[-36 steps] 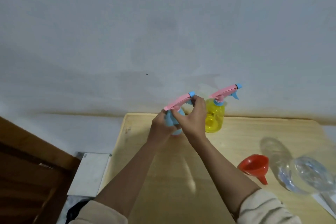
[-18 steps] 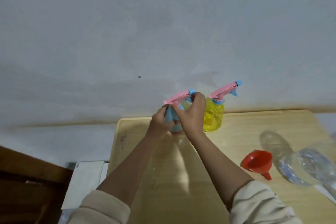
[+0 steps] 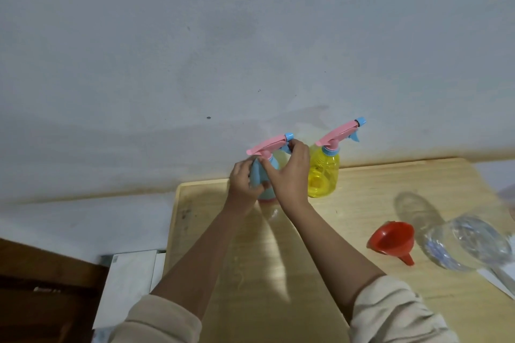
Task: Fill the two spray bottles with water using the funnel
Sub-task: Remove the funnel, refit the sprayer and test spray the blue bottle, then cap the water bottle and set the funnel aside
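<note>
A blue spray bottle (image 3: 257, 178) with a pink spray head (image 3: 269, 144) stands at the far edge of the wooden table (image 3: 362, 198). My left hand (image 3: 242, 181) grips its body. My right hand (image 3: 291, 172) holds the neck and trigger part under the pink head. Just to the right stands a yellow spray bottle (image 3: 323, 175) with the same pink head, untouched. A red funnel (image 3: 391, 239) lies on its side at the right. Beside it lies a clear plastic water bottle (image 3: 468, 245).
A pale wall rises right behind the table. Off the table's left edge are a white box (image 3: 131, 281) and dark wooden furniture (image 3: 41, 295). A white sheet (image 3: 498, 281) lies at the right edge under the clear bottle.
Both hands stay on the blue spray bottle, and the grip looks much the same. The view has shifted slightly, so the table sits lower and to the right in the frame.
</note>
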The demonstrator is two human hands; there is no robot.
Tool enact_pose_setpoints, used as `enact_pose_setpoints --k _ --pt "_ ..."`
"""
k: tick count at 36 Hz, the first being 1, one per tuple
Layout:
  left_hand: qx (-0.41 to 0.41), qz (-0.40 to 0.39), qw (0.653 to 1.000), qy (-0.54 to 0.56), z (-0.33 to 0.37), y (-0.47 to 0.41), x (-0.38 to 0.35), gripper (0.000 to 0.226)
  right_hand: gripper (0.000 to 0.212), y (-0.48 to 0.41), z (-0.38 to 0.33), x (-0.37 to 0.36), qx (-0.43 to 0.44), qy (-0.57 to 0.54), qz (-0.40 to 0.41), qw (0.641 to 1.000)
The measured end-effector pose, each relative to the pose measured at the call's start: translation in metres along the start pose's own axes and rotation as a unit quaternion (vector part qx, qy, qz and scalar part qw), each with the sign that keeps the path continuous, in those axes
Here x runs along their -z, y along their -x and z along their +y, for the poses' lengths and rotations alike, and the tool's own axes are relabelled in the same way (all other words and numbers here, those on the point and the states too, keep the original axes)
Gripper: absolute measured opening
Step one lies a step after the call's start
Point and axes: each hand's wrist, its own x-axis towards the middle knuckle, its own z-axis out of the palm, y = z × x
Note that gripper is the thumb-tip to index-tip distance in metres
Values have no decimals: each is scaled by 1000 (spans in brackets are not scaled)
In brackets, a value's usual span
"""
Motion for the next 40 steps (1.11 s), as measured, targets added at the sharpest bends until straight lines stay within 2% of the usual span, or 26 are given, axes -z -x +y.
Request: enact_pose_setpoints --k 8,11,15,18,24,28,30,33,36,40 --pt "26 138 988 63 3 22 -18 37 52 19 -9 21 6 -11 -32 999" --pt "8 150 984 99 14 38 -20 28 49 27 -9 43 15 -21 -15 1000" --pt "-32 170 971 166 52 55 -32 27 34 30 -5 92 27 -36 45 998" --pt "-80 109 970 200 94 62 -50 26 29 33 6 136 19 -15 98 995" --pt "-187 -96 953 217 189 69 -109 14 24 63 43 207 -44 45 166 984" --pt "-256 -233 925 156 235 82 -150 35 21 102 80 230 -111 80 165 977" --pt "-282 -278 912 109 252 88 -168 49 22 124 99 234 -151 106 144 972" --pt "-307 -300 901 64 266 95 -191 67 28 154 123 234 -204 167 63 963" --pt "-329 -291 897 52 270 100 -208 74 36 179 140 228 -217 230 -26 948" --pt "-341 -250 905 56 267 102 -220 72 38 195 143 216 -205 279 -58 936"
